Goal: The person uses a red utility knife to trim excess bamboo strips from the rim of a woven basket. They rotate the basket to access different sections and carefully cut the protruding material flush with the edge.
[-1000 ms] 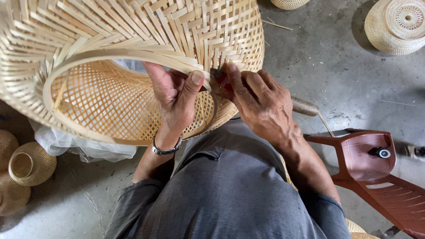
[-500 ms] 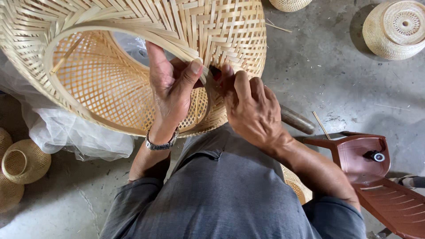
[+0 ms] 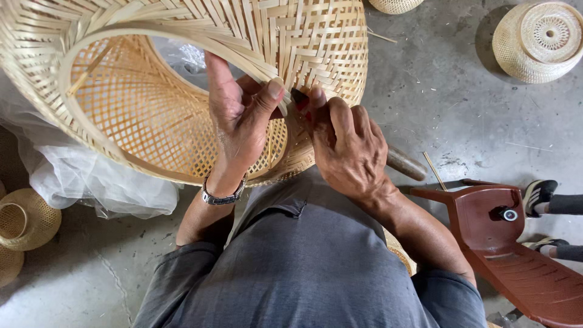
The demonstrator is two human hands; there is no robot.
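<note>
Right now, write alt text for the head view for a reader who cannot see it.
Two bare hands work the rim of a large woven bamboo basket: the left hand grips the rim band, the right hand presses a small dark tool against it. Smaller woven baskets sit on the concrete floor, beside a reddish plastic chair.

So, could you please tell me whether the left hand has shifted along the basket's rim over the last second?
Yes. The left hand now grips the rim of the big woven basket farther round, and its thumb sits right beside the right hand, closer than before.
</note>
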